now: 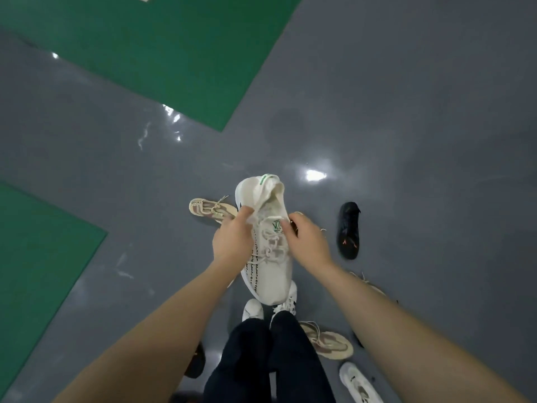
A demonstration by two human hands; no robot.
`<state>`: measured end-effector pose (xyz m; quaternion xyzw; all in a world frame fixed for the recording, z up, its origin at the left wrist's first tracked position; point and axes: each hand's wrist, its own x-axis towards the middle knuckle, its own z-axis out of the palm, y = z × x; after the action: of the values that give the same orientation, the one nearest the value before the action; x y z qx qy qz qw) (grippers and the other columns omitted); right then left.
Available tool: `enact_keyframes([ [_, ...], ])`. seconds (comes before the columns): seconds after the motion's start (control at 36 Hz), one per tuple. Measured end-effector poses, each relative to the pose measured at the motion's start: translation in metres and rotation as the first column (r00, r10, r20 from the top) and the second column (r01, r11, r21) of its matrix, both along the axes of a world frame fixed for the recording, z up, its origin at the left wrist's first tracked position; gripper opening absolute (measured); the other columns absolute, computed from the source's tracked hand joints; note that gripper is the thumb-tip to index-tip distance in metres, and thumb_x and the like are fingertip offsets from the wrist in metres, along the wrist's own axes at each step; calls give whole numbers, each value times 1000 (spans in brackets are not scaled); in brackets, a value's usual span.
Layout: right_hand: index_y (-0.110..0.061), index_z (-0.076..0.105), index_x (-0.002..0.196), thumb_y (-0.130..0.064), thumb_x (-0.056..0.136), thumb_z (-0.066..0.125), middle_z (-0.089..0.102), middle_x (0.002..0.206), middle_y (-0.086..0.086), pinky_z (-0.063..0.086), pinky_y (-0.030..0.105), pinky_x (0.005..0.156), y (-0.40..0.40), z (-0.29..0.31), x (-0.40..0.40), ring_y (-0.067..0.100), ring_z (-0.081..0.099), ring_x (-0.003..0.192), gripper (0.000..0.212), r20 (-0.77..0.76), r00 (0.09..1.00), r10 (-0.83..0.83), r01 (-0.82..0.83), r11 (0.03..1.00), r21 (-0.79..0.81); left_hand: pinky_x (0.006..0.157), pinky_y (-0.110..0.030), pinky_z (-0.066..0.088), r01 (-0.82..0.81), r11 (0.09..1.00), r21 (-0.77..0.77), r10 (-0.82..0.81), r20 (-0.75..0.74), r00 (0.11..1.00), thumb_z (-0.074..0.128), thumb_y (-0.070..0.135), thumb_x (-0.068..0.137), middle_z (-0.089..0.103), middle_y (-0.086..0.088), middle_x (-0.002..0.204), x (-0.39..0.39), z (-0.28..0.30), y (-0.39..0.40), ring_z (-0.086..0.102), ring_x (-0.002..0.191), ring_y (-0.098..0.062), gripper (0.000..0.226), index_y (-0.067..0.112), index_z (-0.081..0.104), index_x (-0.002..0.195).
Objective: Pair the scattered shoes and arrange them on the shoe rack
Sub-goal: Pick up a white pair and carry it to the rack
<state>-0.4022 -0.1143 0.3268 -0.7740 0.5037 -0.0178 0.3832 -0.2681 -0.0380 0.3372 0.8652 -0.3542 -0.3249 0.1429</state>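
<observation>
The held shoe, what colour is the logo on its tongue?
Green, on the white shoe; the head view shows it.

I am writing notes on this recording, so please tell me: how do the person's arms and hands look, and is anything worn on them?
Both forearms are bare as far as the picture shows: no sleeves in view. The left hand and the right hand wear no gloves, and I see no watch, ring or bracelet on them. Lower in the view, the legs are in dark trousers.

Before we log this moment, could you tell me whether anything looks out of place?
Yes: a black sneaker and a beige striped sneaker lie loose, apart, on the grey floor, unpaired.
</observation>
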Motion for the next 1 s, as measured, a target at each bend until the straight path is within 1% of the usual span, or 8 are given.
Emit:
enact_keyframes([
  [0.14,-15,56,90,-27,99,41,59,81,-2,41,35,67,-30,-59,-15,18,54,75,21,25,967,-254,248,957,148,74,-37,46,33,998,53,-35,39,999,36,15,97,53,-13,111,7,-53,-27,56,91,-34,36,29,44,129],
  [0.31,-14,61,107,-13,92,47,66,101,5,48,35,77,-73,-169,-48,27,61,93,21,-202,923,-329,359,924,135,73,-35,41,62,990,125,-68,51,996,37,13,97,54,-12,108,2,-141,-65,55,94,-33,37,28,44,130],
  [0.39,-13,62,103,-11,89,49,66,102,7,49,40,81,-90,-223,-60,28,60,94,19,-235,929,-286,330,927,176,71,-34,39,56,988,142,-64,48,997,37,14,96,56,-10,108,-4,-188,-84,54,95,-32,37,29,43,130],
  [0.61,-13,61,107,-20,88,59,63,106,5,44,32,80,-119,-342,-75,26,59,97,20,-307,926,-220,294,930,221,78,-39,43,27,988,150,-37,62,997,35,13,97,55,-13,104,-15,-299,-118,54,92,-35,39,27,42,132],
  [0.78,-13,48,126,-36,83,66,51,124,8,40,39,93,-135,-424,-47,30,49,115,51,-359,930,-76,144,975,166,77,-41,44,19,990,141,-30,71,997,35,13,96,54,-13,103,-16,-376,-131,54,90,-36,37,26,43,130],
  [0.89,-11,41,128,-45,78,69,46,127,10,37,39,92,-146,-468,-26,31,46,118,66,-438,899,-23,69,994,88,75,-38,39,18,991,131,-31,96,995,36,13,96,53,-12,102,-11,-414,-133,54,90,-36,37,26,43,130],
  [0.94,-11,42,126,-42,80,68,49,126,10,39,39,89,-152,-483,-19,32,49,116,62,-474,880,-10,49,996,68,75,-38,40,19,992,127,-32,100,994,35,12,96,53,-12,103,-8,-426,-135,54,89,-36,38,27,42,130],
  [1.0,-10,45,121,-28,88,59,54,122,11,41,37,82,-156,-493,-16,33,54,109,40,-508,861,28,-12,999,36,74,-37,38,19,992,124,-33,111,993,35,12,96,53,-11,102,-5,-434,-136,54,88,-36,38,27,42,130],
])
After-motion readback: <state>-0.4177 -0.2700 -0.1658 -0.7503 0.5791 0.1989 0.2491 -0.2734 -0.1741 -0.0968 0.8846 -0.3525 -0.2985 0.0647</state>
